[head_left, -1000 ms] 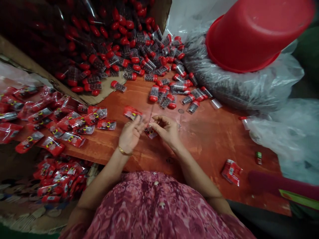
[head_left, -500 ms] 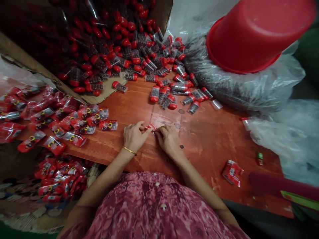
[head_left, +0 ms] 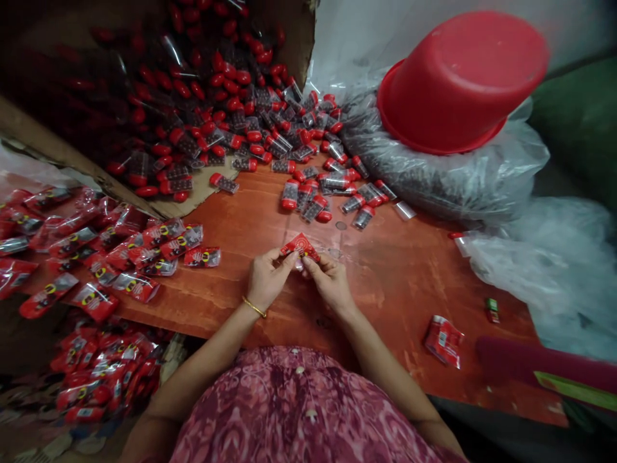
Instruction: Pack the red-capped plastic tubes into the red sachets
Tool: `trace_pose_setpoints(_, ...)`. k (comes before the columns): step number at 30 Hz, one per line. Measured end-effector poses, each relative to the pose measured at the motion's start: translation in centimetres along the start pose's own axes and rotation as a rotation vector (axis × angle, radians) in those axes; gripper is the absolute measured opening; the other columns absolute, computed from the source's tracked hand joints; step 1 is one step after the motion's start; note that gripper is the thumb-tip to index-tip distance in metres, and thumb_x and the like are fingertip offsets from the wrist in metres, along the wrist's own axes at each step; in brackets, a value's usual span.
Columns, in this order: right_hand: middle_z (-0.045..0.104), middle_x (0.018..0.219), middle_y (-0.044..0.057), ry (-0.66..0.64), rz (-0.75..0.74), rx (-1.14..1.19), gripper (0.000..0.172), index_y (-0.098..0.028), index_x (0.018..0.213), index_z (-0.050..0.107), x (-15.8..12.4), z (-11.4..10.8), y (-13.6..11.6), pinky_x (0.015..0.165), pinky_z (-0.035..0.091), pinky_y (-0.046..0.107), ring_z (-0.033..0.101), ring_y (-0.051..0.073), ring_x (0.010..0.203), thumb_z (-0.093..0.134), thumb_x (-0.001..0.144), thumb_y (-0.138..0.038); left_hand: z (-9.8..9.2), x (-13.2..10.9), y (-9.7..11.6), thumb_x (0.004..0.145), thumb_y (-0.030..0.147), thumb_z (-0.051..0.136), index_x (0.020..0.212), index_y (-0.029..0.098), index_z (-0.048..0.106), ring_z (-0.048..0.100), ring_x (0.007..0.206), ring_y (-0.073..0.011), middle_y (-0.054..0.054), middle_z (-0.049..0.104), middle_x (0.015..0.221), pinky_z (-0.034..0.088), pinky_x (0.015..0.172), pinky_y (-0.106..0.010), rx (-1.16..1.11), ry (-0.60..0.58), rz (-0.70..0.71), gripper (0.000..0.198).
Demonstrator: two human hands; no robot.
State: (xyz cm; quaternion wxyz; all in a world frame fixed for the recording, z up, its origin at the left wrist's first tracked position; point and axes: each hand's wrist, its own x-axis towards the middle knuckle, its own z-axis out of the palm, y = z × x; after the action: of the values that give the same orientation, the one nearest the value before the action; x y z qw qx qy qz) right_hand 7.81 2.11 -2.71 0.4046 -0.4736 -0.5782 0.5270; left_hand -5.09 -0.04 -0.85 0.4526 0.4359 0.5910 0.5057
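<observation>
Two bare hands, one red printed packet: left hand (head_left: 267, 280) and right hand (head_left: 333, 281) are meeting over the middle of an orange-red table (head_left: 385, 283), near its front edge. The red printed packet (head_left: 301, 245) is lying between them, one side in each grip. Left thumb and fingers are pinching its left side; right thumb and fingers are pinching its right side. The remaining fingertips are curling underneath, partly hidden.

One gold bracelet (head_left: 254, 307) is circling the left wrist.

Numerous red-capped clear tubes (head_left: 290, 194), dark pieces inside, are lying beyond the hands and spilling from a cardboard box (head_left: 58, 141) at the far left.

One heap of filled red packets (head_left: 137, 286) is covering the table's left end; a second heap (head_left: 103, 373) is sitting lower, below the table edge.

One red bucket (head_left: 457, 83), upside down, is resting on a bulging clear bag (head_left: 434, 186) with dark contents.

One single red packet (head_left: 444, 341) is lying apart at the right, near a small green-and-red item (head_left: 492, 310). Crumpled clear plastic (head_left: 515, 263) is spreading along the right end.
</observation>
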Motion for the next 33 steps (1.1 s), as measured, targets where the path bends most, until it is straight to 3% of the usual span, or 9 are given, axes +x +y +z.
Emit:
trace_pose_setpoints(6,0.041,0.048,-0.004,0.002,-0.097,-0.206,0.039,-0.019,0.053,0.046,1.0,0.4,-0.1,0.045,0.028,0.023,0.036,0.009,0.045,0.048,0.083,-0.044,0.3,0.6,0.2,0.057,0.046,0.073,0.071,0.014,0.068,0.057,0.057,-0.0102,-0.002,0.066,0.063,0.043,0.051,-0.019,-0.344,0.073,-0.307,0.036)
trace_pose_setpoints(10,0.052,0.055,0.0,-0.118,-0.154,-0.393,0.041,-0.018,0.062,0.054,3.2,0.3,-1.0,0.051,0.035,0.024,0.047,0.012,0.052,0.037,0.087,-0.046,-0.8,1.5,0.4,0.04,0.043,0.081,0.062,0.013,0.064,0.052,0.05,-0.0059,0.002,0.062,0.056,0.039,0.046,-0.016,-0.517,0.174,-0.468,0.04)
trace_pose_setpoints(12,0.059,0.067,0.004,-0.016,-0.189,-0.592,0.04,-0.017,0.077,0.06,5.3,-0.3,-1.4,0.061,0.039,0.028,0.054,0.017,0.065,0.036,0.088,-0.048,-1.3,1.9,0.5,0.04,0.041,0.082,0.063,0.013,0.064,0.053,0.05,-0.0053,0.002,0.062,0.057,0.037,0.045,-0.015,-0.541,0.208,-0.48,0.041)
trace_pose_setpoints(15,0.061,0.091,0.015,0.288,-0.237,-0.929,0.05,-0.012,0.102,0.06,8.7,-1.2,-1.3,0.075,0.038,0.039,0.054,0.027,0.087,0.044,0.082,-0.055,-1.7,2.2,0.5,0.043,0.041,0.081,0.064,0.013,0.064,0.054,0.05,-0.0055,0.001,0.063,0.057,0.036,0.046,-0.016,-0.552,0.216,-0.462,0.039)
trace_pose_setpoints(18,0.057,0.104,0.022,0.306,-0.248,-1.123,0.057,-0.009,0.116,0.054,10.5,-1.6,-0.6,0.08,0.033,0.045,0.049,0.033,0.095,0.049,0.08,-0.053,-1.6,2.2,0.7,0.044,0.041,0.081,0.062,0.013,0.062,0.054,0.05,-0.0057,0.002,0.062,0.055,0.036,0.046,-0.016,-0.576,0.19,-0.466,0.039)
trace_pose_setpoints(21,0.057,0.111,0.018,0.114,-0.314,-1.21,0.042,-0.014,0.116,0.055,9.4,-2.3,0.0,0.086,0.029,0.047,0.048,0.032,0.098,0.051,0.081,-0.037,-1.7,1.9,0.9,0.041,0.041,0.082,0.061,0.013,0.061,0.055,0.05,-0.0062,0.002,0.062,0.055,0.037,0.047,-0.017,-0.616,0.179,-0.505,0.04)
trace_pose_setpoints(24,0.057,0.119,0.012,-0.054,-0.425,-1.209,0.035,-0.019,0.115,0.056,6.3,-3.3,0.5,0.091,0.027,0.045,0.045,0.029,0.107,0.049,0.081,-0.025,-2.0,1.7,0.9,0.04,0.039,0.083,0.061,0.014,0.06,0.054,0.048,-0.006,0.003,0.06,0.052,0.038,0.045,-0.016,-0.663,0.19,-0.537,0.04)
trace_pose_setpoints(29,0.057,0.116,0.019,0.118,-0.297,-1.19,0.045,-0.012,0.117,0.053,2.7,-4.0,1.8,0.083,0.035,0.043,0.047,0.031,0.102,0.05,0.083,-0.04,-1.7,1.3,1.1,0.049,0.034,0.082,0.062,0.015,0.059,0.053,0.045,-0.0054,0.005,0.059,0.051,0.04,0.044,-0.016,-0.744,0.142,-0.596,0.033)
trace_pose_setpoints(33,0.062,0.097,0.017,0.125,-0.222,-1.056,0.031,-0.013,0.1,0.058,3.0,-3.8,2.1,0.074,0.039,0.04,0.052,0.028,0.088,0.052,0.079,-0.034,-1.0,0.6,1.8,0.057,0.03,0.079,0.064,0.016,0.059,0.054,0.044,-0.0062,0.004,0.058,0.05,0.042,0.044,-0.017,-0.747,0.105,-0.63,0.025)
